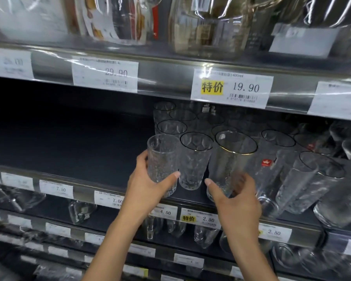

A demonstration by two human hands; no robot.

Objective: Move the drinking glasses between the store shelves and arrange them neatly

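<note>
My left hand (148, 189) grips a tall textured drinking glass (162, 159) near its base, at the front of the dark middle shelf (69, 142). My right hand (235, 199) grips a gold-rimmed glass (231, 157), tilted slightly to the right, just above the shelf's front edge. Between the two stands a dimpled glass (193, 159) with a dark rim. Behind it, several more clear glasses (171, 126) stand in rows toward the back.
The left half of the middle shelf holds nothing. To the right, taller glasses (304, 179) with red stickers crowd the shelf. The shelf above (170, 78) carries price tags and packaged jugs. Lower shelves (190, 230) hold more glassware.
</note>
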